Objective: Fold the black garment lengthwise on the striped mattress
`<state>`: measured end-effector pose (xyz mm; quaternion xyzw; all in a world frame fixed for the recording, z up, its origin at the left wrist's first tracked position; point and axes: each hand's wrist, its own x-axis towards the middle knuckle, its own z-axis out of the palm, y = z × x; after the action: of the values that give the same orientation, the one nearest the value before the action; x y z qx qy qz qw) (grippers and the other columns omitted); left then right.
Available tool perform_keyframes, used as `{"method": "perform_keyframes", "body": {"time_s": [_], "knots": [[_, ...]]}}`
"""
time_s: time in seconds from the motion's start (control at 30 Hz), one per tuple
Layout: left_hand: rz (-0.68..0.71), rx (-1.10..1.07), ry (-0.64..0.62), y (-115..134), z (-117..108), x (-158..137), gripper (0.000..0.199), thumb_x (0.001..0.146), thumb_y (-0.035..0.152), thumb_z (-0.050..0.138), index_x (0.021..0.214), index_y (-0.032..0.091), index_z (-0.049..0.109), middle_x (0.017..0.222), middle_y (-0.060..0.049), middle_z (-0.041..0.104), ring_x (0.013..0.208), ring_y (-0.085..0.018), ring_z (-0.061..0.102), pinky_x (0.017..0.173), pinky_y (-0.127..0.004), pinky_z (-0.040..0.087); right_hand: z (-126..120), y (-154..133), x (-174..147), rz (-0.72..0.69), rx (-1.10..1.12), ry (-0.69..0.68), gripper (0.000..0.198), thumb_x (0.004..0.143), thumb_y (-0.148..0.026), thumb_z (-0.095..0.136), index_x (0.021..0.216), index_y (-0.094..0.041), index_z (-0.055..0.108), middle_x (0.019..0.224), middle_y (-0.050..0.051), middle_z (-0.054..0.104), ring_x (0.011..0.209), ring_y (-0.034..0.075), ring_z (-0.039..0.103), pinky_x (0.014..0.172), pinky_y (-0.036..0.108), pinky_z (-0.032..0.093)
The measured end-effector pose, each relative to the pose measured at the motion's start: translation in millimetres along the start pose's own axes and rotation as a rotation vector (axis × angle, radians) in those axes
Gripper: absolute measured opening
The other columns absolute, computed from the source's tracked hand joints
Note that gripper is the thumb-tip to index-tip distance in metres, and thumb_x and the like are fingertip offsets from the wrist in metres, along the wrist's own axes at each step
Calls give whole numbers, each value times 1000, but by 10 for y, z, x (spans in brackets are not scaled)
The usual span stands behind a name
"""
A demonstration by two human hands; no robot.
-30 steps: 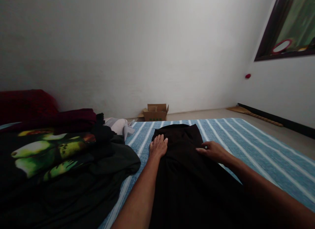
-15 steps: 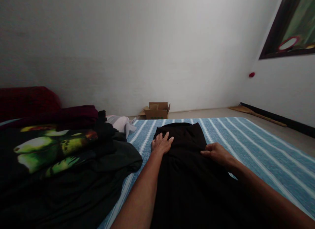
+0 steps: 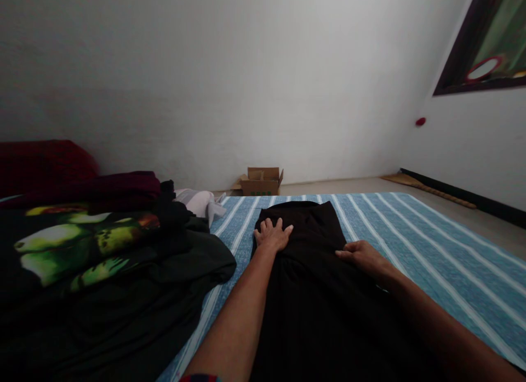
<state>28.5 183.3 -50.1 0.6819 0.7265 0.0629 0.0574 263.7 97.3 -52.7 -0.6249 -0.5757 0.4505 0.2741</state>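
Observation:
A black garment (image 3: 312, 294) lies lengthwise on the bed, its squared end away from me; its exact kind does not show. Flat on the left part of that far end rests my left hand (image 3: 273, 235), fingers spread, with small creases in the cloth beside it. My right hand (image 3: 361, 255) is closed at the garment's right edge, thumb and fingers pinching the cloth. Under the garment is a blue bedsheet with white stripes (image 3: 415, 250).
At left, dark clothes (image 3: 123, 316) lie heaped, one with a green and yellow print. Behind them are a maroon cloth (image 3: 102, 190), a red bundle (image 3: 45, 165) and a pale cloth (image 3: 199, 204). A cardboard box (image 3: 262, 182) stands beyond the bed by the wall.
My left hand's fingers have spread a little wider and shifted slightly right on the cloth. The right hand keeps its pinch at the edge. The view has tilted slightly.

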Motion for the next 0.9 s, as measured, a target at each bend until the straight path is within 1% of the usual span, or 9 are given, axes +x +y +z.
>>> {"method": "perform_keyframes", "body": {"time_s": [0.1, 0.2, 0.33, 0.43, 0.5, 0.6, 0.7, 0.8, 0.9], "knots": [[5, -8, 27, -8, 8, 13, 61, 85, 60, 21, 133, 28, 39, 143, -14, 32, 129, -35, 28, 98, -57, 25, -10, 0, -11, 11, 29, -1, 33, 73, -42, 58, 54, -19, 45, 45, -5, 41, 41, 7, 34, 41, 22, 25], [32, -12, 68, 4, -42, -16, 54, 88, 52, 23, 129, 23, 44, 142, -15, 32, 129, -34, 28, 97, -56, 27, -50, -18, -41, 45, 67, -21, 34, 73, -47, 59, 58, -18, 51, 48, -3, 48, 43, 8, 39, 43, 22, 28], [184, -2, 111, 11, -124, -117, 40, 91, 36, 25, 115, 18, 52, 142, -10, 35, 132, -23, 24, 105, -42, 22, -120, -29, -99, 34, 90, -46, 38, 71, -52, 61, 61, -16, 56, 52, -2, 52, 47, 9, 43, 46, 22, 30], [290, 7, 48, -11, -91, -161, 37, 92, 33, 26, 114, 20, 53, 138, -6, 42, 130, -17, 31, 105, -33, 24, -160, -29, -161, -15, 94, -78, 42, 72, -57, 59, 65, -15, 58, 58, -1, 55, 52, 10, 46, 48, 23, 32], [305, 16, -8, -31, -26, -150, 38, 92, 35, 27, 117, 19, 51, 138, -7, 43, 130, -18, 32, 105, -36, 26, -179, -25, -209, -45, 65, -79, 44, 73, -58, 58, 69, -15, 60, 62, 0, 57, 55, 11, 47, 50, 23, 32], [295, 25, -56, -51, 49, -93, 42, 92, 37, 27, 123, 17, 47, 142, -11, 37, 132, -23, 28, 105, -43, 24, -217, -13, -295, -44, -3, -74, 47, 72, -61, 57, 73, -14, 63, 64, 1, 58, 57, 11, 48, 51, 23, 32], [308, 23, -68, -57, 26, -59, 40, 92, 36, 28, 121, 18, 49, 140, -10, 40, 131, -23, 31, 103, -45, 27, -292, 11, -397, -17, -23, -122, 51, 70, -64, 57, 78, -14, 64, 64, 1, 58, 56, 11, 47, 49, 23, 31], [340, 12, -34, -71, -78, -106, 37, 92, 30, 29, 119, 19, 51, 137, -8, 44, 129, -20, 34, 104, -37, 28, -389, 60, -492, -31, -8, -188, 50, 67, -61, 62, 81, -13, 64, 67, 2, 60, 58, 11, 49, 49, 22, 32], [368, 2, 9, -106, -184, -218, 39, 91, 24, 29, 122, 15, 50, 137, -8, 44, 130, -17, 33, 107, -29, 24, -460, 134, -564, -37, -29, -214, 41, 63, -52, 69, 78, -13, 64, 66, 2, 61, 58, 12, 52, 50, 22, 34]]}}
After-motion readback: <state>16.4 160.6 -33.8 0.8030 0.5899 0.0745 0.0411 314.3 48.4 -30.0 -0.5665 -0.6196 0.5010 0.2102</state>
